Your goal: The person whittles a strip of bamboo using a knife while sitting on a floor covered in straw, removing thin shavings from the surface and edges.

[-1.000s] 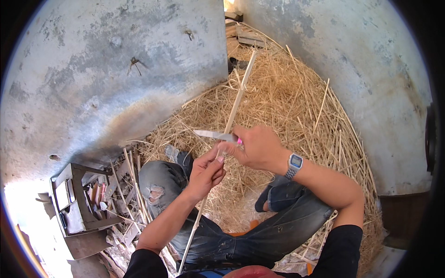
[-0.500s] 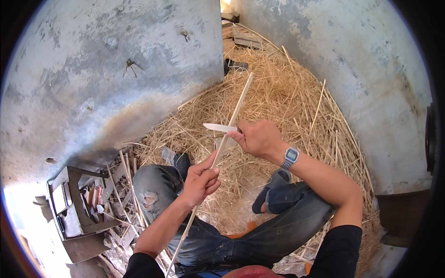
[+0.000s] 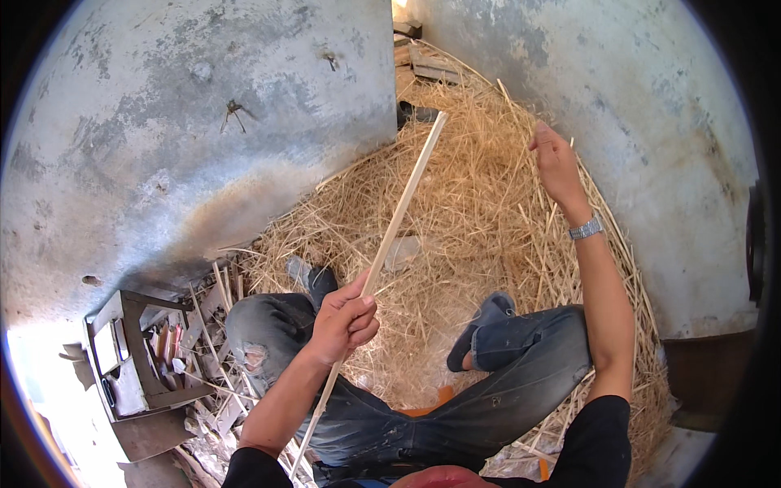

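A long, pale bamboo-like strip [image 3: 412,185] slants up and away from beside my left thigh, its far end over the straw. My left hand [image 3: 345,324] is closed around the strip's lower half, with thumb and curled fingers pressing on it. My right hand [image 3: 561,169] is raised at the far right, apart from the strip, with curled fingers and a metal wristwatch [image 3: 586,228] below it. The small knife seen in this hand half a second ago is hidden now; the hand still looks closed on its handle.
Straw-like shavings [image 3: 480,195] cover the floor between my bent legs and the worn walls [image 3: 187,122]. Thin strips [image 3: 606,220] lie along the right wall. A broken wooden box [image 3: 154,350] stands at the left among scraps. Something orange [image 3: 427,407] lies beneath my legs.
My right hand has swung away from the strip, outward to the far right; the knife blade has gone from sight. My left hand stays on the strip, barely shifted.
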Available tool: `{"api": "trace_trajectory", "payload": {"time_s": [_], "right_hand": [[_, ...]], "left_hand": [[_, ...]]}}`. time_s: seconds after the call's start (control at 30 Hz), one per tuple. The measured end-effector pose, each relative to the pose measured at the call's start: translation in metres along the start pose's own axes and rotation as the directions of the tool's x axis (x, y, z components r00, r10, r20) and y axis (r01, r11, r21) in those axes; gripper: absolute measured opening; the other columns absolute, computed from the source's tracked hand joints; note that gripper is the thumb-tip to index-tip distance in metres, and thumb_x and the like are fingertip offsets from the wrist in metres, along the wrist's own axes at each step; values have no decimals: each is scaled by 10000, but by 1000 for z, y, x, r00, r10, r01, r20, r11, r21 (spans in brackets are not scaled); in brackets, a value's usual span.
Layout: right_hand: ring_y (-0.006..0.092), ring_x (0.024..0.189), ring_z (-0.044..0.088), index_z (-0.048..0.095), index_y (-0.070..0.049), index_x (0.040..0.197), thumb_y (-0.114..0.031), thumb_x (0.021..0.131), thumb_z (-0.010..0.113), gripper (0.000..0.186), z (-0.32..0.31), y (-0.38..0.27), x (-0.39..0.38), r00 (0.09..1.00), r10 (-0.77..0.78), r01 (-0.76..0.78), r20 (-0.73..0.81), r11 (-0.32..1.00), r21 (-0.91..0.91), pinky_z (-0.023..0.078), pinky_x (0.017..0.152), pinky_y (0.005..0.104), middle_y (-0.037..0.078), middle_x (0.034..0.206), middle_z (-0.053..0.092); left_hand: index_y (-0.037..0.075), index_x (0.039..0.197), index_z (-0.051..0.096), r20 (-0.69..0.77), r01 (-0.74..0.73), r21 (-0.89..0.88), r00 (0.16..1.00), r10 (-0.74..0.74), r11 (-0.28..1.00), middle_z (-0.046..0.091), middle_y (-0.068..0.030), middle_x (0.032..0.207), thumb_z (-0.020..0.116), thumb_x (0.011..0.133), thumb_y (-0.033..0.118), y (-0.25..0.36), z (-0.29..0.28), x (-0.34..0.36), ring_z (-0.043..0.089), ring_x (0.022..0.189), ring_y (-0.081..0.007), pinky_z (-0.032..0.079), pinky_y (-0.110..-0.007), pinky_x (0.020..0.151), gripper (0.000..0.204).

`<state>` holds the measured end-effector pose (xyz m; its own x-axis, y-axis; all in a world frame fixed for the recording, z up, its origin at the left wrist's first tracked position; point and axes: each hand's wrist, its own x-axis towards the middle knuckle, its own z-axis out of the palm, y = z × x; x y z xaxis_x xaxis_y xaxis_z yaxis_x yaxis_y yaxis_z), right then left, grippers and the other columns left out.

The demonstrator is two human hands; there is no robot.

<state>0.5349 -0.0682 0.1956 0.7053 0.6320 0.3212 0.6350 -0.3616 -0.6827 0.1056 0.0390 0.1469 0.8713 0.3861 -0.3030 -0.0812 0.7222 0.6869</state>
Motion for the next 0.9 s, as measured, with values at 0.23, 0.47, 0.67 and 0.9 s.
{"api": "trace_trajectory", "payload": {"time_s": [0.23, 0.47, 0.67, 0.9], "right_hand": [[159, 572, 462, 742, -51, 1151, -319, 1090, 576, 321, 12, -82, -30, 982, -188, 187, -4, 979, 74, 380, 547, 352, 87, 657, 556], [62, 596, 476, 654, -119, 1452, -166, 1067, 620, 389, 15, -80, -28, 976, -212, 204, 45, 968, 145, 415, 563, 277, -20, 710, 580], [54, 638, 509, 627, -142, 1480, -132, 1059, 607, 422, 18, -56, -19, 943, -324, 317, 70, 944, 93, 443, 603, 258, 0, 757, 636], [132, 535, 536, 647, -216, 1458, -152, 1041, 620, 423, 55, -35, -46, 848, -485, 402, 213, 851, 337, 460, 549, 338, 95, 715, 694]], "left_hand": [[128, 1636, 393, 86, 44, -84, 996, -37, 996, 291, 57, 619, 508, 1080, 89, -3, 8, 5, 250, 472, -56, 252, -228, 441, 570], [152, 1644, 385, 154, 98, -43, 984, -90, 994, 289, 55, 626, 505, 1088, 92, -8, 22, 13, 257, 485, -55, 256, -224, 457, 571], [164, 1640, 396, 184, 87, 20, 979, -89, 996, 269, 62, 623, 506, 1086, 81, -11, 27, 17, 236, 485, -53, 249, -233, 449, 570], [167, 1645, 389, 158, 105, 27, 982, -108, 994, 262, 67, 628, 490, 1078, 43, -14, 24, 22, 232, 479, -49, 247, -238, 439, 588]]}}
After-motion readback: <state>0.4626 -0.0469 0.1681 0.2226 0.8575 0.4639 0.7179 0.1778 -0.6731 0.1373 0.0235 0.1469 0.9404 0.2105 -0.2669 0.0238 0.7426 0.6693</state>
